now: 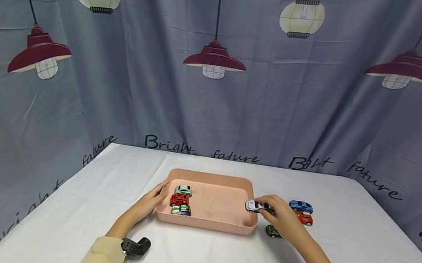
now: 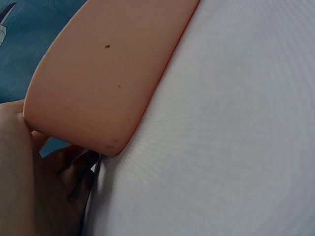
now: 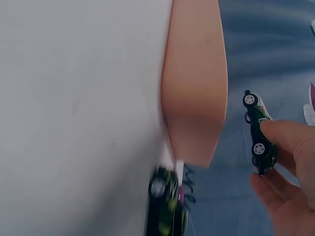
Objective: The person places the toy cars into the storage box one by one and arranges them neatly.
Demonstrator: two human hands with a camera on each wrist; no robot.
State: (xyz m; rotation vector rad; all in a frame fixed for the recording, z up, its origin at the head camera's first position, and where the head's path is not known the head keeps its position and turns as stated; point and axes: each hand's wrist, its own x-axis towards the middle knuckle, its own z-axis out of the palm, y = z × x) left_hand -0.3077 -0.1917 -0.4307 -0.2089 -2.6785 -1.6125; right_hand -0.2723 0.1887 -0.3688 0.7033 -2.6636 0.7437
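Note:
My left hand [image 1: 151,200] holds the left side of a shallow pink tray [image 1: 204,224]. In the left wrist view its thumb lies at the rim and the other fingers bend against the outer wall. Over the tray's right edge, my right hand [image 1: 278,213] pinches a white-and-black toy car [image 1: 255,206] between thumb and fingers. The right wrist view shows this car's dark side and wheels [image 3: 259,148]. Along the tray's left side stand a pale green toy car [image 1: 183,190], a red one [image 1: 179,199] and a white multicoloured one [image 1: 181,210].
Right of the tray, on the white-covered table [image 1: 190,261], are a blue toy car [image 1: 301,206], a red one [image 1: 304,218] and a dark green one [image 1: 273,231] partly hidden by my right hand. A grey-blue curtain [image 1: 230,111] with printed lamps hangs behind the table.

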